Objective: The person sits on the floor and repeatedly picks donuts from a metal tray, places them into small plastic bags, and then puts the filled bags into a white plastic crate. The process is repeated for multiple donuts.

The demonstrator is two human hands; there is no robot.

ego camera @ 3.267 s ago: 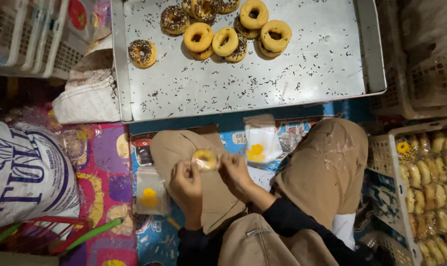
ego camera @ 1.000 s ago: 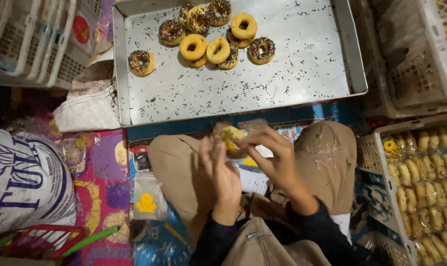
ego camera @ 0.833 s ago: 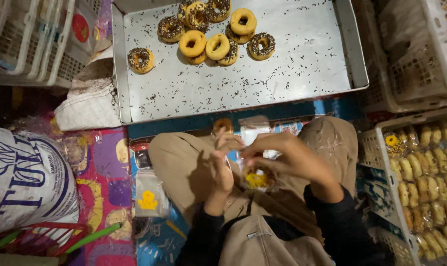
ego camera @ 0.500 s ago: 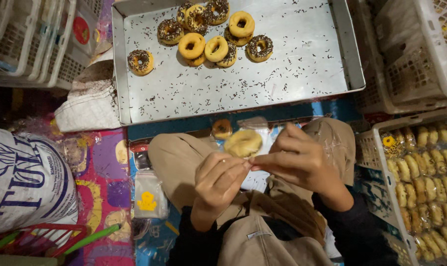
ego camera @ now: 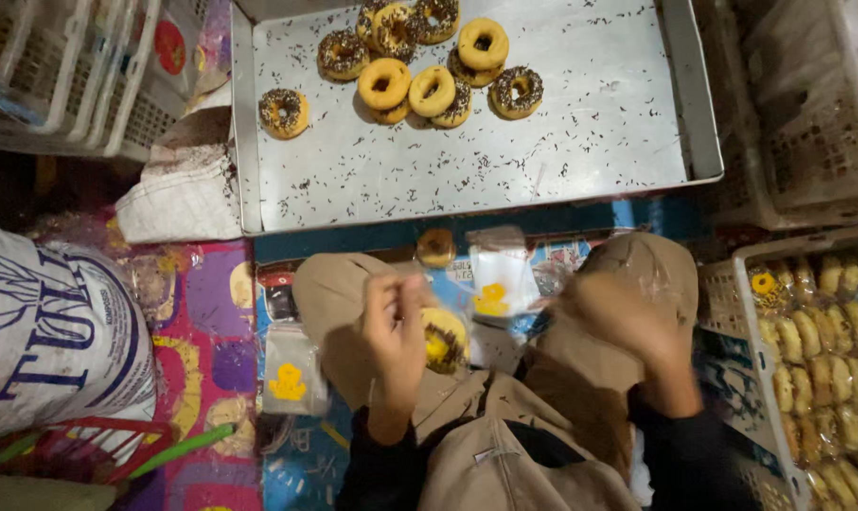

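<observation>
Seen from the head camera, the left hand (ego camera: 396, 322) has its grip closed on a bagged doughnut (ego camera: 445, 339) above the person's lap. The right hand (ego camera: 618, 317) is blurred over the right knee, so I cannot tell its grip, while a metal tray (ego camera: 580, 142) of doughnuts (ego camera: 419, 66) lies ahead.

The near and right stretch of the metal tray (ego camera: 637, 123) lies bare but for sprinkles, open to a reaching hand. Its far left is crowded by 8 doughnuts (ego camera: 419, 57). Plastic crates (ego camera: 60, 85) and the filled basket (ego camera: 826, 341) close both sides.
</observation>
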